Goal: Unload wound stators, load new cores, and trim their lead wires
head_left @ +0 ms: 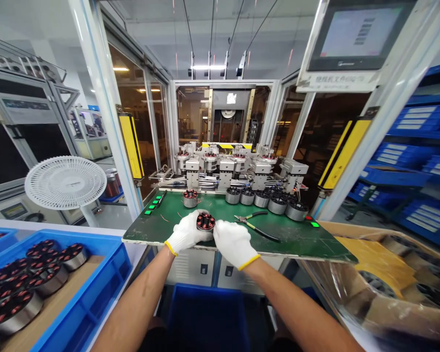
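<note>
My left hand, in a white knit glove with a yellow cuff, is wrapped round a motor stator with copper windings and a black top. The stator is tilted toward me at the front of the green worktop. My gloved right hand is closed at the stator's right side; its fingertips pinch something too small to make out. Behind my left hand stands another wound stator. Right of my right hand lie green-and-black handled cutting pliers, with a row of unwound stators beyond.
A winding machine with several stations spans the worktop's back. Blue bins of wound stators stand left, beside a white fan. At right is a plastic-lined carton with stators. Yellow light-curtain posts flank the opening. A monitor hangs above right.
</note>
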The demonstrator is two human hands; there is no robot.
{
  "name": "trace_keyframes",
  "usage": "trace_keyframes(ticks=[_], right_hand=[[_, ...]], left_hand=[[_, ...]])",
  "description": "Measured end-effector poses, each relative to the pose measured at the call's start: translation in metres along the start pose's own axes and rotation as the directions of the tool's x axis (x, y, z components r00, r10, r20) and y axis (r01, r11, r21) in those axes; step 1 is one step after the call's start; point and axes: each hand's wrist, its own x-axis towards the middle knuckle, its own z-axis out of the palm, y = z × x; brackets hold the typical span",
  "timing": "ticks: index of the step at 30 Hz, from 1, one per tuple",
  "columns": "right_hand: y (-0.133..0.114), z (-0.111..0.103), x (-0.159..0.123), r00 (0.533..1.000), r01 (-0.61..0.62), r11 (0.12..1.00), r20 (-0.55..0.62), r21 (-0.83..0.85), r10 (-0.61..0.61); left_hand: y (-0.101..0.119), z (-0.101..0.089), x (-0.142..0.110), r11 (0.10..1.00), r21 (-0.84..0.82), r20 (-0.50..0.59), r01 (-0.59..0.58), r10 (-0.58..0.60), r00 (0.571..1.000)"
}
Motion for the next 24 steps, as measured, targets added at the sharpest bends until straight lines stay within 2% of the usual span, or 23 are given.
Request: trace_keyframes(ticks=[3,7,9,11,13,14,15,16,18,19,22,23,24], right_hand=[[0.010,-0.006,0.014,0.980,-0.013,0.962,0.196,0.273,-0.043],[0.023,-0.014,0.022,0.948,-0.032,0.951,0.312,0.308,-0.069],[0.030,-0.022,0.018,0.950,0.001,0.957,0.298,0.289,-0.091],[0.034,-0.032,0.014,0.954,0.155,0.974,0.231,0.166,-0.191],[0.033,-0.037,0.013,0.928,0.329,0.944,0.180,0.019,-0.327],[0.031,-0.038,0.015,0.924,0.340,0.940,0.174,0.031,-0.340],[0.028,-0.036,0.017,0.937,0.282,0.952,0.178,0.117,-0.299],[0.025,-0.033,0.020,0.956,0.160,0.954,0.200,0.255,-0.214],[0.018,-0.022,0.021,0.957,-0.104,0.867,0.288,0.487,-0.047],[0.015,-0.015,0.019,0.945,-0.185,0.822,0.328,0.538,-0.002],[0.009,0.002,-0.004,0.932,-0.255,0.738,0.363,0.624,0.014],[0.008,0.006,-0.013,0.948,-0.224,0.723,0.319,0.653,0.006],[0.008,0.009,-0.021,0.975,-0.145,0.735,0.222,0.663,-0.007]], left_hand=[[-0.002,0.000,0.000,1.000,0.002,0.019,-0.020,0.020,1.000],[-0.004,-0.003,-0.002,0.999,0.011,0.026,-0.043,0.042,0.999],[-0.004,-0.004,-0.002,0.998,-0.003,0.038,-0.055,0.055,0.998],[-0.005,-0.002,-0.001,0.998,-0.014,0.049,-0.060,0.060,0.997],[-0.005,-0.001,0.000,0.999,-0.012,0.057,-0.045,0.045,0.997],[-0.006,0.000,0.001,1.000,-0.007,0.054,-0.029,0.030,0.998],[-0.005,0.000,0.002,1.000,-0.005,0.054,-0.020,0.021,0.998],[-0.005,0.000,0.002,1.000,-0.007,0.055,-0.018,0.019,0.998],[-0.005,-0.001,0.001,1.000,-0.016,0.058,-0.026,0.027,0.998],[-0.004,-0.002,0.001,0.999,-0.020,0.057,-0.029,0.030,0.998],[-0.003,-0.004,0.000,1.000,-0.016,0.060,-0.027,0.028,0.998],[-0.003,-0.004,0.000,0.999,-0.014,0.060,-0.032,0.033,0.998],[-0.003,-0.004,0.001,0.999,-0.012,0.058,-0.039,0.040,0.998]])
